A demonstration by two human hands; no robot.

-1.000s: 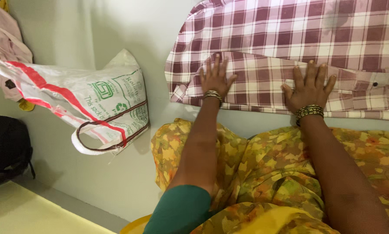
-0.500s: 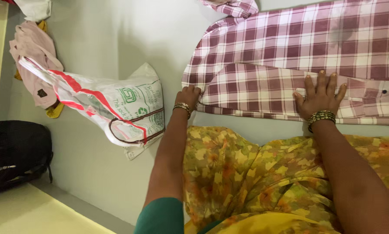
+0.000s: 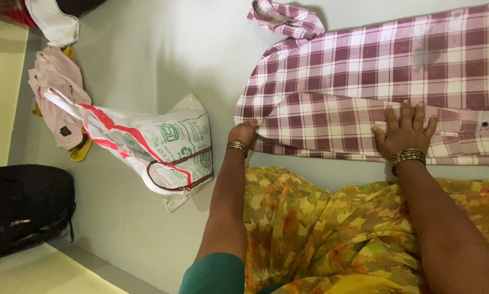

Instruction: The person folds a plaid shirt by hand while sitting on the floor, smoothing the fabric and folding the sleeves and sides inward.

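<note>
Left hand (image 3: 245, 132): your fingers pinch the folded edge of the plaid shirt (image 3: 364, 81).
Right hand (image 3: 405, 130): you press it flat, fingers spread, on the folded sleeve.
Shirt: lies spread on the floor (image 3: 146, 65).
Woven bag (image 3: 157, 147): lies left of your left hand.

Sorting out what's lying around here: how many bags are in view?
2. A white woven sack bag with red stripes lies on the floor left of the left hand; a black bag sits at the far left edge. Others may be out of frame.
</note>
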